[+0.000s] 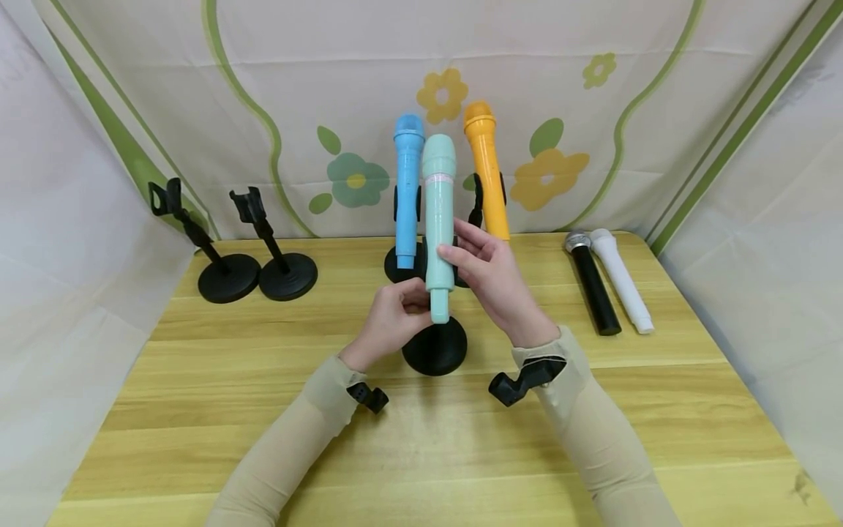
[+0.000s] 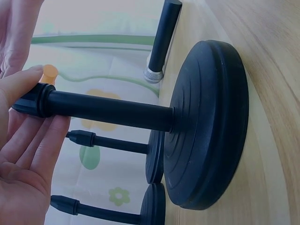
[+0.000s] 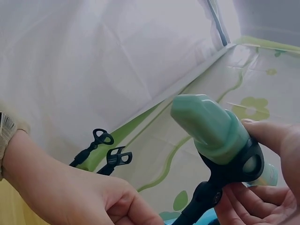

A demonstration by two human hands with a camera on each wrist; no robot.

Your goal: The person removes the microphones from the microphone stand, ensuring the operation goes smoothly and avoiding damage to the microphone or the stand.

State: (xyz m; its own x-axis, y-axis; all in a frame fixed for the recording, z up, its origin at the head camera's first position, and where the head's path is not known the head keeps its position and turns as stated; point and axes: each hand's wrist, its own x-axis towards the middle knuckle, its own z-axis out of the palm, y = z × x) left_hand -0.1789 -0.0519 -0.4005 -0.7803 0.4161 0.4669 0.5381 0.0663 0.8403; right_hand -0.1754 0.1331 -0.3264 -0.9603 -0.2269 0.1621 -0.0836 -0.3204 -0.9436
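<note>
A mint-green microphone [image 1: 439,219] sits in the clip [image 3: 234,166] of a black desk stand, whose round base [image 1: 435,355] rests on the table. My right hand [image 1: 497,285] holds the microphone's body from the right, thumb along its side and fingers behind the clip. Lower down, my left hand [image 1: 388,318] pinches the collar at the top of the stand's pole [image 2: 110,110] between thumb and fingers. Just behind stand a blue microphone [image 1: 408,183] and an orange microphone [image 1: 487,168], each in its own black stand.
Two black stands with bare clips, one at the far left [image 1: 227,274] and one beside it [image 1: 287,274], stand on the wooden table [image 1: 421,454]. At the right lie a black microphone [image 1: 596,293] and a white microphone [image 1: 624,285]. A patterned curtain [image 1: 369,58] closes off the back.
</note>
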